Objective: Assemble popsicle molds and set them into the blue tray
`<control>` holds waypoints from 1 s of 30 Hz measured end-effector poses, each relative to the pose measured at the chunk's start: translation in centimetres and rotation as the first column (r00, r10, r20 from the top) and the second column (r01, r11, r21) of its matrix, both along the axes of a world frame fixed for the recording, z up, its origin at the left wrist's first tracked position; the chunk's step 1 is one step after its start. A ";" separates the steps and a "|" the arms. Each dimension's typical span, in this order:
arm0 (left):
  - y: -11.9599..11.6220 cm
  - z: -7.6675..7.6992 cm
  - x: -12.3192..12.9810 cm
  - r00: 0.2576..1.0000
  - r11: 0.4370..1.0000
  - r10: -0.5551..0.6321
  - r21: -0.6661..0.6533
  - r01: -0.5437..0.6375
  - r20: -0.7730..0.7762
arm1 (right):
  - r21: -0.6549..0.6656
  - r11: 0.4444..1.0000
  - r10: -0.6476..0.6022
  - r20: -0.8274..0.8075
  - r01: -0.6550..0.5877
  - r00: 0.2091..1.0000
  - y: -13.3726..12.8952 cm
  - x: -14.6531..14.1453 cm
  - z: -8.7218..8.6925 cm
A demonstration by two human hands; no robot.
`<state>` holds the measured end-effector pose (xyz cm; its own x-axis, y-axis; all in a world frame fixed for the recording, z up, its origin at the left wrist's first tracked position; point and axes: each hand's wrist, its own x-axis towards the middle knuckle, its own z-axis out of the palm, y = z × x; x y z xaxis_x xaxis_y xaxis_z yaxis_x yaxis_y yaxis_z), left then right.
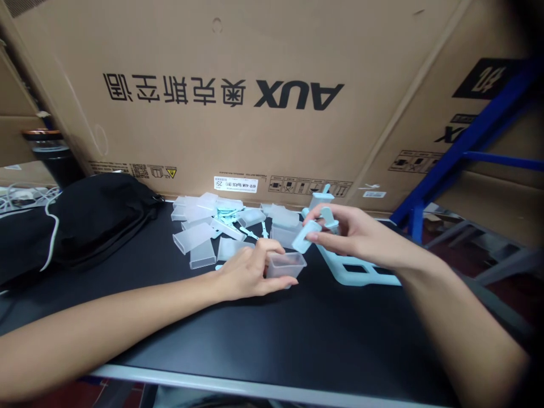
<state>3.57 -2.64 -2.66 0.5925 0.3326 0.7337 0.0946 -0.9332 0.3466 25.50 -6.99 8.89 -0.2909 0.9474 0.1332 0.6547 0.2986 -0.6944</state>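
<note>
My left hand [250, 269] is closed around a clear plastic ice-pop mould [288, 265], its open mouth facing up. Between the thumb and fingers of my right hand [340, 229] is a light-blue mould lid [305, 238], tilted just above and right of that mould, the two apart. Partly hidden behind my right hand and wrist lies a light-blue mould rack [361, 277] with rectangular openings. Another mould with a blue lid and stick [322, 198] stands upright behind the hand. Beyond my left hand is a pile of clear moulds [202, 252] with thin blue sticks [229, 212] among them.
A large cardboard carton [212, 136] with upside-down print stands along the back of the black table [272, 340]. At the left are a black bag [102, 218], a white cable [51, 226] and a dark bottle [55, 158]. A blue metal frame [463, 153] rises at the right.
</note>
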 end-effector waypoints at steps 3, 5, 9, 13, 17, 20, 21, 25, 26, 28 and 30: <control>0.1 -0.1 0.1 0.998 0.994 0.058 0.085 -0.062 0.039 | -0.150 0.984 0.076 -0.112 -0.092 0.991 -0.1 -1.1 -0.5; 0.2 -0.1 0.2 0.993 0.985 0.109 0.132 -0.114 0.043 | -0.175 0.976 0.101 -0.157 -0.128 0.982 0.0 -1.6 -0.9; 0.2 -0.3 0.3 0.989 0.972 0.140 0.183 -0.146 0.046 | -0.125 0.985 0.097 -0.189 -0.122 0.977 0.4 -1.6 -1.4; 0.1 -0.5 0.2 0.990 0.975 0.138 0.175 -0.139 0.019 | -0.136 0.986 0.094 -0.062 -0.102 0.994 0.6 -1.1 -1.2; 0.1 -0.5 0.2 0.988 0.968 0.151 0.198 -0.154 0.030 | -0.245 0.966 0.112 0.092 -0.087 0.989 0.8 -0.6 -1.3; 0.0 -0.4 0.2 0.986 0.964 0.159 0.210 -0.165 0.045 | -0.310 0.948 0.114 0.126 -0.070 0.986 0.8 -0.5 -1.8; 0.0 -0.3 0.2 0.987 0.965 0.159 0.205 -0.163 0.036 | -0.312 0.948 0.115 0.122 -0.072 0.986 0.8 -0.6 -1.9; 0.0 0.0 0.0 0.996 0.980 0.091 0.180 -0.086 -0.016 | -0.318 0.935 0.193 0.092 -0.155 0.977 0.7 -1.0 -2.0; 0.0 0.2 0.0 0.998 0.982 0.063 0.177 -0.058 -0.022 | -0.324 0.929 0.219 0.091 -0.179 0.971 0.7 -1.0 -2.0; 0.0 0.4 -0.1 0.999 0.986 0.021 0.164 -0.014 -0.038 | -0.325 0.922 0.255 0.100 -0.211 0.962 0.7 -1.0 -1.8; 0.0 0.7 -0.1 0.998 0.992 0.008 0.123 0.000 -0.064 | -0.318 0.922 0.270 0.119 -0.221 0.955 0.6 -0.9 -1.7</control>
<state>3.44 -2.62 -1.96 0.6387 0.2453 0.7293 0.1173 -0.9678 0.2227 24.56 -6.36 7.22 -0.5134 0.8319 -0.2105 0.6953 0.2595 -0.6702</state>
